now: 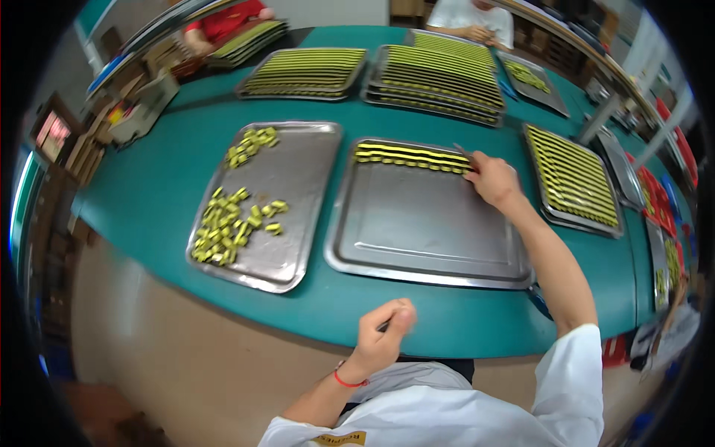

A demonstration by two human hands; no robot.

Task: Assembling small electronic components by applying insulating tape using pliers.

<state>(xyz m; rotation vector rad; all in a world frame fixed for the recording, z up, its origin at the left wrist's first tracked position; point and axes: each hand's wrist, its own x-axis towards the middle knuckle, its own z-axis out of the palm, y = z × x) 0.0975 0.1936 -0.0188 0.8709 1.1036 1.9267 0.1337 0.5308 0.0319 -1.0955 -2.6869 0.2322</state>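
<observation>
My right hand (pixel 493 181) is at the far right corner of a metal tray (pixel 432 223), closed on a thin pointed metal tool (pixel 462 151) whose exact kind I cannot make out. Beside its fingertips, rows of small yellow-and-black block-shaped parts (pixel 410 157) run along the tray's far edge. My left hand (pixel 385 333) is closed in front of the table's near edge, and a bit of something dark shows between its fingers. To the left, a second metal tray (pixel 287 201) carries loose yellow-and-black parts (pixel 220 223) in two heaps.
Stacked trays with neat rows of the same parts stand at the back (pixel 439 78) and right (pixel 573 179) of the green table (pixel 164 201). Two other people sit across it, one in a red sleeve (pixel 223 22), one in white (pixel 462 15). A metal post (pixel 599 118) rises at the right.
</observation>
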